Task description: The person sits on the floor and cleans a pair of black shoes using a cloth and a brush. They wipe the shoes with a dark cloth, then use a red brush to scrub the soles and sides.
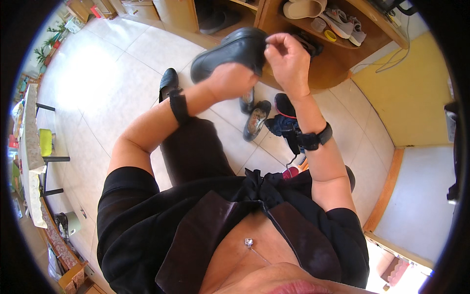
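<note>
A black leather shoe [224,55] is held up ahead of me, its toe towards the left. My left hand [235,81], blurred by motion, is closed on the near edge of the shoe. At the shoe's right end is my right hand [288,58], thumb and fingertips pinched together; whether they grip the shoe's edge or something thin cannot be told. Below, on the tiled floor, lies a pair of dark flat shoes, one of them [257,120] with a worn insole. Beside them are a black shoe with red trim [284,104] and a dark blue bundle [284,126].
A wooden shoe cabinet [337,70] stands ahead, holding beige clogs [304,9], grey sneakers [337,24] and a yellow round lid [330,35]. A yellow panel [407,92] is at the right. A cloth-covered table [33,147] stands at the far left.
</note>
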`<state>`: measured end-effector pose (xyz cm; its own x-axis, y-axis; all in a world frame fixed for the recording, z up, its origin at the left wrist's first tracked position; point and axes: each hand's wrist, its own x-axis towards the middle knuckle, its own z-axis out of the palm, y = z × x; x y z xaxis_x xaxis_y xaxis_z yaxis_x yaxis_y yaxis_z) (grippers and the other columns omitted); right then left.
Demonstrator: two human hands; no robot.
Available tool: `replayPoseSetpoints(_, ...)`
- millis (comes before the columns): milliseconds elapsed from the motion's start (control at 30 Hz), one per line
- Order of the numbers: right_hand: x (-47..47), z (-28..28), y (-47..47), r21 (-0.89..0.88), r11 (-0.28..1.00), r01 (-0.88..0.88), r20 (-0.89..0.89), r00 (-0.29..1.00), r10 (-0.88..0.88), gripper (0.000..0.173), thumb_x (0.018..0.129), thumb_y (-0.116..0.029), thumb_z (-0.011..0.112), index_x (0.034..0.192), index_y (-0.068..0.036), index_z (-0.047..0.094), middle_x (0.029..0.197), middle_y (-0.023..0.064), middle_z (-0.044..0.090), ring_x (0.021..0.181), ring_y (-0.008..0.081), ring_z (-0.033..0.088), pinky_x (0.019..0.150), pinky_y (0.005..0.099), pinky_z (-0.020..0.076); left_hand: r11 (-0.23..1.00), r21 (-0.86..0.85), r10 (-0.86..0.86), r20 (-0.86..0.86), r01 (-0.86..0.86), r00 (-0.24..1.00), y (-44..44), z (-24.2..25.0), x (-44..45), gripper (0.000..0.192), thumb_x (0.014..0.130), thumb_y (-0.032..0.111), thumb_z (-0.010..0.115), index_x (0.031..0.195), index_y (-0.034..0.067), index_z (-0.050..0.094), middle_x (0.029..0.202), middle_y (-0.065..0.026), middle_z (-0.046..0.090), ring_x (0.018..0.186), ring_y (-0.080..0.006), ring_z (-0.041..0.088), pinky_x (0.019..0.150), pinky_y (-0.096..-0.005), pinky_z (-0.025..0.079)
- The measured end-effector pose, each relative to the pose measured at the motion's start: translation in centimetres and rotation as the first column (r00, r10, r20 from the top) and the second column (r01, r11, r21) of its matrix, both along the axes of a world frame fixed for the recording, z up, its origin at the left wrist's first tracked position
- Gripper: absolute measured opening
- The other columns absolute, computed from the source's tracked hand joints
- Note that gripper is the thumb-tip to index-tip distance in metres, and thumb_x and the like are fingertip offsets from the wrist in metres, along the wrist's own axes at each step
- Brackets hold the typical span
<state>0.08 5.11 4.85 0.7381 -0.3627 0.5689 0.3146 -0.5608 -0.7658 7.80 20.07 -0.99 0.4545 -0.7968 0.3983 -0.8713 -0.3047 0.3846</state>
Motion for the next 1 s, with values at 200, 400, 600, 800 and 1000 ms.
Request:
replayPoseSetpoints(200, -0.1, 1.0, -0.8, -0.178, 0.981, -0.070, 0.024, 0.997, 0.075, 0.016, 0.078, -0.002, 0.070, 0.093, 0.000, 0.067, 0.083, 0.0086, 0.067, 0.071, 0.0170, 0.066, 0.070, 0.0281, 0.0548, 0.998, 0.028, -0.053, 0.189, 0.049, 0.981, 0.1, -0.8, 0.2, 0.018, 0.086, 0.022, 0.057, 0.083, 0.014, 0.072, 0.073, -0.0059, 0.068, 0.067, -0.0279, 0.068, 0.060, -0.0407, 0.055)
replayPoseSetpoints(400, -0.6, 0.5, -1.4, -0.138, 0.990, -0.025, 0.043, 0.999, 0.031, 0.019, 0.077, -0.002, 0.071, 0.095, -0.001, 0.067, 0.084, 0.0085, 0.067, 0.070, 0.0138, 0.065, 0.070, 0.0265, 0.0535, 0.955, -0.206, -0.137, 0.331, 0.214, 0.933, 0.0, -0.7, 0.7, 0.016, 0.083, 0.017, 0.059, 0.086, 0.009, 0.072, 0.068, -0.0083, 0.066, 0.060, -0.0273, 0.065, 0.056, -0.0408, 0.053)
replayPoseSetpoints(600, -2.7, -1.2, -2.2, 0.224, 0.969, -0.104, -0.086, 0.988, 0.126, 0.014, 0.085, 0.000, 0.064, 0.098, -0.001, 0.066, 0.086, -0.0005, 0.066, 0.075, 0.0058, 0.059, 0.071, 0.0217, 0.0497, 0.787, -0.572, -0.065, 0.293, 0.230, 0.954, -0.3, 1.1, 0.8, 0.023, 0.084, 0.014, 0.058, 0.101, 0.003, 0.069, 0.074, -0.0094, 0.067, 0.063, -0.0312, 0.063, 0.059, -0.0445, 0.051)
replayPoseSetpoints(800, -2.9, -1.6, -2.9, 0.301, 0.920, -0.252, -0.075, 0.955, 0.287, 0.013, 0.087, 0.000, 0.062, 0.099, -0.002, 0.066, 0.086, -0.0024, 0.063, 0.077, 0.0048, 0.057, 0.071, 0.0209, 0.0489, 0.878, -0.345, -0.186, 0.391, 0.331, 0.902, 0.2, 0.3, 1.1, 0.025, 0.082, 0.013, 0.059, 0.103, 0.003, 0.069, 0.079, -0.0104, 0.067, 0.065, -0.0296, 0.063, 0.058, -0.0421, 0.051)
replayPoseSetpoints(1000, -3.1, -0.5, -3.1, 0.157, 0.969, -0.191, -0.150, 0.965, 0.214, 0.012, 0.087, -0.001, 0.063, 0.098, -0.002, 0.067, 0.085, -0.0021, 0.064, 0.076, 0.0053, 0.057, 0.071, 0.0209, 0.0493, 0.939, -0.183, -0.221, 0.330, 0.292, 0.918, 0.3, -0.7, 0.6, 0.021, 0.082, 0.015, 0.059, 0.096, 0.004, 0.070, 0.076, -0.0106, 0.068, 0.068, -0.0267, 0.066, 0.059, -0.0390, 0.053)
